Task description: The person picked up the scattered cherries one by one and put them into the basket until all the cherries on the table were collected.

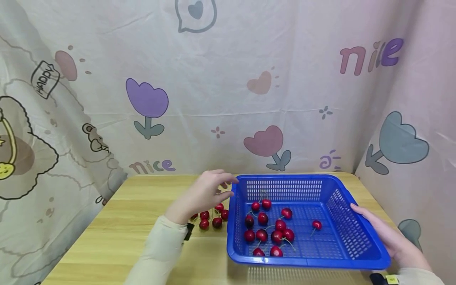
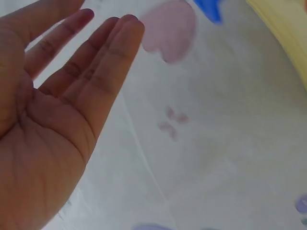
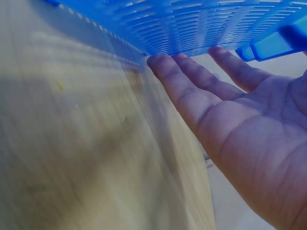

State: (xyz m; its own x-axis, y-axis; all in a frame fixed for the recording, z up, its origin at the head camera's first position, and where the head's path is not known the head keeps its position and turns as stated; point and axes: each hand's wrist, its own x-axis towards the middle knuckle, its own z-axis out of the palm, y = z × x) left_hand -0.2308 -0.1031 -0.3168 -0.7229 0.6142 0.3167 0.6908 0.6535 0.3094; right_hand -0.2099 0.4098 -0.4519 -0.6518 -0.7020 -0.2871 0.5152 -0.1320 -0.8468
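Note:
A blue plastic basket (image 1: pixel 281 261) with slotted walls holds several dark red cherries (image 1: pixel 280 225), some with stems. My right hand (image 1: pixel 395 241) holds its right side, the thumb at the rim; in the right wrist view, the right hand's fingers (image 3: pixel 192 96) lie against the underside. Light and shadow on the wood below suggest that the basket is raised there. My left hand (image 1: pixel 210 190) hovers by the basket's far left corner, fingers loosely bent, fingertips at the rim; whether they touch it I cannot tell. Nothing is in the left palm (image 2: pixel 48 139) in the left wrist view.
More cherries (image 1: pixel 204 224) lie on the wooden table (image 1: pixel 117 229), left of the basket and partly behind the left wrist. A pale printed cloth (image 1: pixel 213 79) hangs behind the table and along both sides.

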